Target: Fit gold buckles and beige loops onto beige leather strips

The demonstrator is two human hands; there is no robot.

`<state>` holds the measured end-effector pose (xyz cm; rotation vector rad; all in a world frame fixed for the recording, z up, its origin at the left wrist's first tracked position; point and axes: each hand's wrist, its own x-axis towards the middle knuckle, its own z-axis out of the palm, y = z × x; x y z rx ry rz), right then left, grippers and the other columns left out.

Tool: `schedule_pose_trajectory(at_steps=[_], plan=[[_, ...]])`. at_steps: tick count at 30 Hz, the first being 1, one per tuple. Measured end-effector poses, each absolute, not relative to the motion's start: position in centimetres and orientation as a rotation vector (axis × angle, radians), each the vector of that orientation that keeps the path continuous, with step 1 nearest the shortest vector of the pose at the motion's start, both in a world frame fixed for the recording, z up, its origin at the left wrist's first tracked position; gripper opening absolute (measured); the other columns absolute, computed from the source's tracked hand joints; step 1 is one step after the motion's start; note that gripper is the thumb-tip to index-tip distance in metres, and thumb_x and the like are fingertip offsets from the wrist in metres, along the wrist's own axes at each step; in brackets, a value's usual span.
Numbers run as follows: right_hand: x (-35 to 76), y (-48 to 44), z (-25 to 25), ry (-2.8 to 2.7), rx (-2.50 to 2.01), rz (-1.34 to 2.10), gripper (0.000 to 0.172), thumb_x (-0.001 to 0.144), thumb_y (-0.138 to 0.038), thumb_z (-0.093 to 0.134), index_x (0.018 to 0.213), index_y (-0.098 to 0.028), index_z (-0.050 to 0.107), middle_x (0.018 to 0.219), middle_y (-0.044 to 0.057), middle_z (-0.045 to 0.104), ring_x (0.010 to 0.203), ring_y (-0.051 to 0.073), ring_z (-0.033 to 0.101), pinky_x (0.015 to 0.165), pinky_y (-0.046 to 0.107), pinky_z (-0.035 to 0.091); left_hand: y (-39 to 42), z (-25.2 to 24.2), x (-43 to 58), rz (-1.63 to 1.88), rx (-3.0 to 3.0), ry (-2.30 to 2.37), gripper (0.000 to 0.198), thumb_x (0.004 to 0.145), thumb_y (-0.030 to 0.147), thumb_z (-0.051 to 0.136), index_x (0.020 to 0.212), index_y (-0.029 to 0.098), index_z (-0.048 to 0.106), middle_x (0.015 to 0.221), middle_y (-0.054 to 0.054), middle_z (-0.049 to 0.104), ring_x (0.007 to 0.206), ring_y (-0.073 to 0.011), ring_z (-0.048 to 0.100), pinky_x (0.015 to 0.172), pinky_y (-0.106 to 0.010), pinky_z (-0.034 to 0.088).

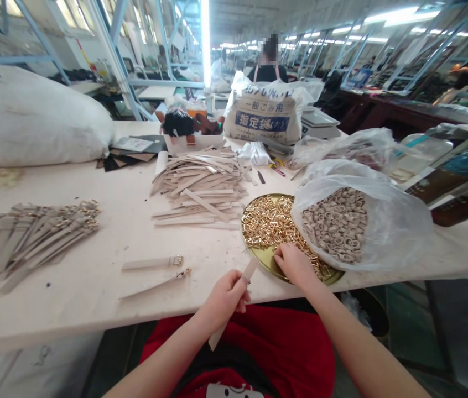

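Observation:
A beige strip (pixel 250 270) is gripped in my left hand (pixel 226 296), tilted, its ends sticking out above and below the fingers. My right hand (pixel 294 264) is at the near side of a round golden tray (pixel 266 258) heaped with small gold buckles (pixel 269 221). Its fingers are pinched together, and what they hold, if anything, is hidden. Beside the tray, an open plastic bag (pixel 400 226) contains many small beige loops (pixel 337 224). Two strips with buckles, one (pixel 151 264) above the other (pixel 155 284), lie on the table to the left.
Loose beige strips (pixel 201 185) are piled behind the tray. Strips with buckles (pixel 39 235) form a heap at the far left. White sacks (pixel 30 119), a printed bag (pixel 265 113) and scissors (pixel 277 167) lie farther back. A person (pixel 270 69) is in the background.

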<state>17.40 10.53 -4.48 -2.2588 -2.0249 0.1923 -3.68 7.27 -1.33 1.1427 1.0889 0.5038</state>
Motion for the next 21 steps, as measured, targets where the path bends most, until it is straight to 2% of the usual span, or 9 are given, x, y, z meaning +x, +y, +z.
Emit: schedule_pose_trajectory(at_steps=[3,5,8,13,18,21], plan=[[17.3,10.6,-4.7,-1.983,-2.272,0.175,0.011,0.08,-0.023,0.049,0.087,-0.018,0.055,0.088,0.007,0.061,0.083,0.019,0.057,0.07,0.028,0.036,7.3,-1.3,-3.6,0.538,1.189,1.116,0.018,0.079,0.033,0.04,0.075,0.017,0.045,0.069,0.001,0.058,0.042,-0.0048,0.044,0.042,-0.018,0.032],[17.3,10.8,-4.8,-1.958,-2.29,0.166,0.015,0.081,-0.028,0.049,0.089,-0.017,0.055,0.088,0.008,0.06,0.082,0.02,0.057,0.069,0.028,0.036,7.4,-1.2,-3.5,0.546,1.226,1.133,0.018,0.079,0.033,0.04,0.074,0.016,0.046,0.067,0.002,0.057,0.041,-0.005,0.042,0.042,-0.018,0.032],[17.3,11.4,-4.9,-1.976,-2.286,0.185,0.016,0.081,-0.03,0.049,0.082,-0.017,0.057,0.086,0.008,0.061,0.079,0.02,0.057,0.067,0.028,0.036,7.3,-0.9,-3.4,0.526,1.247,1.128,0.016,0.078,0.031,0.04,0.074,0.017,0.045,0.065,0.003,0.056,0.039,-0.0049,0.04,0.042,-0.019,0.031],[17.3,11.9,-4.6,-2.07,-2.206,0.241,0.013,0.08,-0.022,0.049,0.074,-0.017,0.06,0.083,0.006,0.061,0.08,0.017,0.057,0.068,0.026,0.036,7.1,-1.0,-3.5,0.518,1.251,1.125,0.016,0.079,0.031,0.039,0.075,0.016,0.045,0.068,0.002,0.057,0.039,-0.0047,0.04,0.042,-0.019,0.032],[16.8,11.2,-4.2,-2.165,-2.093,0.258,0.014,0.081,-0.019,0.048,0.074,-0.017,0.061,0.089,0.008,0.059,0.085,0.018,0.054,0.074,0.027,0.035,7.9,-1.4,-3.3,0.552,1.281,1.14,0.015,0.079,0.029,0.039,0.077,0.016,0.047,0.066,0.002,0.056,0.041,-0.005,0.041,0.042,-0.018,0.032],[16.7,11.2,-4.1,-2.179,-2.056,0.306,0.011,0.079,-0.019,0.049,0.075,-0.018,0.06,0.086,0.007,0.06,0.082,0.018,0.055,0.072,0.026,0.035,8.7,-1.6,-2.7,0.56,1.314,1.14,0.015,0.079,0.027,0.038,0.075,0.016,0.047,0.063,0.003,0.054,0.04,-0.0048,0.04,0.042,-0.018,0.031]])
